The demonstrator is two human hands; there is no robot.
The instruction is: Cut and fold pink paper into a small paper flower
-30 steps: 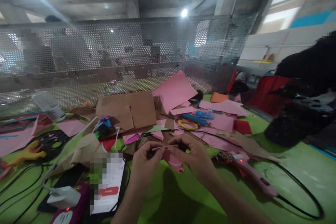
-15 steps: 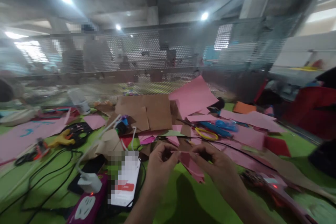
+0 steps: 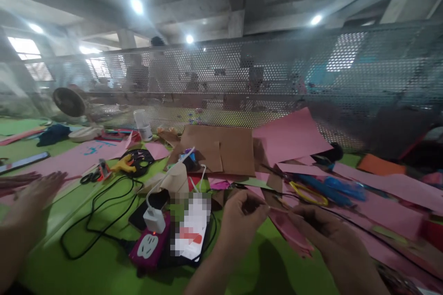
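A folded strip of pink paper point(image 3: 292, 233) hangs between my two hands over the green tabletop. My left hand point(image 3: 242, 216) pinches its upper left end between thumb and fingers. On its other side, my right hand point(image 3: 323, 228) has thumb and fingers closed on the right edge of the paper. Its lower end, with a ragged tip, points down and to the right. A phone point(image 3: 194, 228) with a lit screen lies left of my left wrist. Yellow-handled scissors point(image 3: 308, 193) rest just beyond my right hand.
Another person's hand point(image 3: 38, 193) lies on a pink sheet point(image 3: 100, 152) at the left. A purple power strip point(image 3: 152, 249) with a white charger point(image 3: 154, 220) and black cables stands nearby. Brown cardboard point(image 3: 235, 147), pink sheets point(image 3: 290, 133) and a mesh partition point(image 3: 221, 73) lie beyond.
The view has swung left, so everything sits farther right, and another person's hands and a fan now show at the left. Both my hands still hold the pink paper.
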